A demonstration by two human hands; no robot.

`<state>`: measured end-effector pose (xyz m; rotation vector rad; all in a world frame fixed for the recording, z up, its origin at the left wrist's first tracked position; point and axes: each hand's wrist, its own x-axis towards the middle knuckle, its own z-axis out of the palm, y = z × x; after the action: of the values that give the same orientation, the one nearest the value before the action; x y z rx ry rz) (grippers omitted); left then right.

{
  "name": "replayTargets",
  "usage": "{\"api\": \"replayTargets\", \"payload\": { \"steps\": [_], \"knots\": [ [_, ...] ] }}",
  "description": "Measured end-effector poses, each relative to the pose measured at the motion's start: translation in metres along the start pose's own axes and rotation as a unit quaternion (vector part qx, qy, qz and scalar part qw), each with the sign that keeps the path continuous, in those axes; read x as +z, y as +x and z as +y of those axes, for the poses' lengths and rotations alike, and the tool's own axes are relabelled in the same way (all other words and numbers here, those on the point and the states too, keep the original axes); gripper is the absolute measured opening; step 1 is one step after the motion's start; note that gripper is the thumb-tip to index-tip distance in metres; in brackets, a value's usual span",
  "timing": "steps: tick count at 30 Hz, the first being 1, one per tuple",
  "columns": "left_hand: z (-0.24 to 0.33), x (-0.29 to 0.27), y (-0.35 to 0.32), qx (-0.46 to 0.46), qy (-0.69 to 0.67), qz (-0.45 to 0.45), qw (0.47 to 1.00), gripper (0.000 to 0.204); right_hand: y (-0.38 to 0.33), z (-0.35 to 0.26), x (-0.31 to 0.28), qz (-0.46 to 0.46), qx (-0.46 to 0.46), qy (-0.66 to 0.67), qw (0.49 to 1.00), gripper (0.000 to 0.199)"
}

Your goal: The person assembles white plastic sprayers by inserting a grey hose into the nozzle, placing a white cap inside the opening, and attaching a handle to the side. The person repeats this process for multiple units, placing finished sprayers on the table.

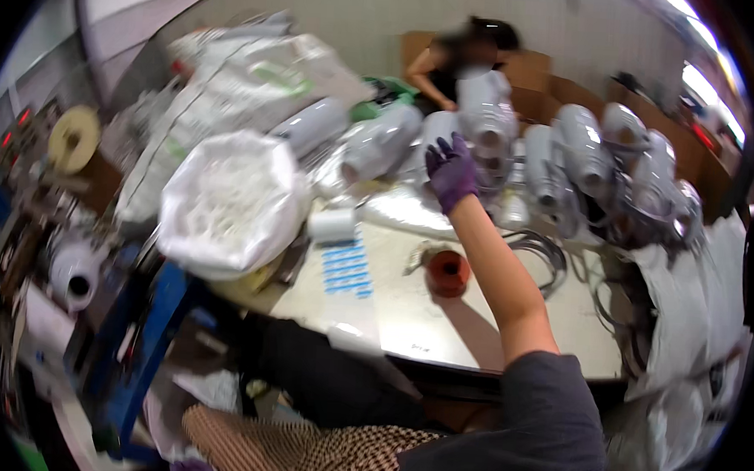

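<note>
My right hand [453,171], in a purple glove, is stretched out over the far side of the white worktable [406,331]. Its fingers are spread and nothing shows in them. Just beyond the fingertips is a glossy grey cylindrical shell [440,126]; whether they touch it I cannot tell. Other grey bottle-shaped shells [380,142] lie to the left, and several with handles [584,148] to the right. Below my forearm stands a red round piece [447,274]. A purple patch at the lower left edge matches my glove and may be my left hand [190,470]; its fingers cannot be made out.
An open white sack [232,202] of small pale pieces stands at the left. Beside it lies a white roll [332,225] with a strip of blue labels [347,268]. Dark coiled straps [542,257] lie right. A person [441,68] works behind the shells. Machinery [72,275] stands far left.
</note>
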<state>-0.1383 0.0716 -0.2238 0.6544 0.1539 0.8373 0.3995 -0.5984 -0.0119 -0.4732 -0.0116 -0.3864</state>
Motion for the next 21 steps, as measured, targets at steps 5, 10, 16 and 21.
{"api": "replayTargets", "payload": {
  "steps": [5,10,16,21],
  "knots": [
    [0.024,0.092,-0.063,-0.010,-0.076,0.089,0.993,0.025,-0.219,0.126,0.033,-0.363,-0.084,-0.268,0.888,0.065],
    [0.040,-0.008,-0.108,0.050,0.011,0.182,0.982,0.025,-0.394,0.224,0.016,-0.264,0.454,0.006,0.851,0.042],
    [0.133,-0.181,-0.244,0.161,0.120,0.504,0.840,0.026,-0.424,0.263,-0.016,-0.300,0.625,-0.076,0.717,0.035],
    [0.182,-0.246,-0.286,0.099,0.322,0.596,0.729,0.030,-0.391,0.270,-0.043,-0.219,0.601,-0.105,0.761,0.035]
  ]
}}
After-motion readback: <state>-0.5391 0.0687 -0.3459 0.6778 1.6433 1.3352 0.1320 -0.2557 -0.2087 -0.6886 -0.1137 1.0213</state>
